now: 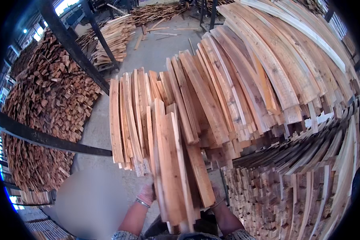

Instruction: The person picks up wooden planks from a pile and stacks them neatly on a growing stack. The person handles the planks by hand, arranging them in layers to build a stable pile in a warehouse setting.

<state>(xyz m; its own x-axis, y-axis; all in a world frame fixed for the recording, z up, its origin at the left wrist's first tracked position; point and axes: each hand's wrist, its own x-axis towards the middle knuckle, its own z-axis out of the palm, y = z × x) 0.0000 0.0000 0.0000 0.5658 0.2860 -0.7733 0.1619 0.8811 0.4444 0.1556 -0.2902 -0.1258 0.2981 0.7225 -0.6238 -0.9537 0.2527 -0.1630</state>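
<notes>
Grey-patterned sleeves (124,235) at bottom rim, 7 and 5 o'clock. Left hand (147,193) at 7, grasping the near left side of loose planks (174,168); fingers partly hidden. Metal-looking bangle (143,202) around left wrist. Right hand (218,196) at 5, close against right side of same planks; fingers hidden behind wood, grip closed or slack: cannot tell. Loose planks at 6, light brown, lengthwise toward the body, ends uneven, near ends blurred. Just beyond, row of planks (204,98) side by side, fanning from 9 through 12 to 2; whitish board (304,32) lying on top at 2. At 4, tall stack of boards (276,200), edges outward. Farther out at 9, big heap of short wood blocks (48,92), dark metal bar (48,134) crossing in front. Dark post (64,38) leaning at 10. Beyond, pale plank pile (114,42) at 11, on grey floor (148,56). Farthest, thin sticks (156,14) heaped near 12.
</notes>
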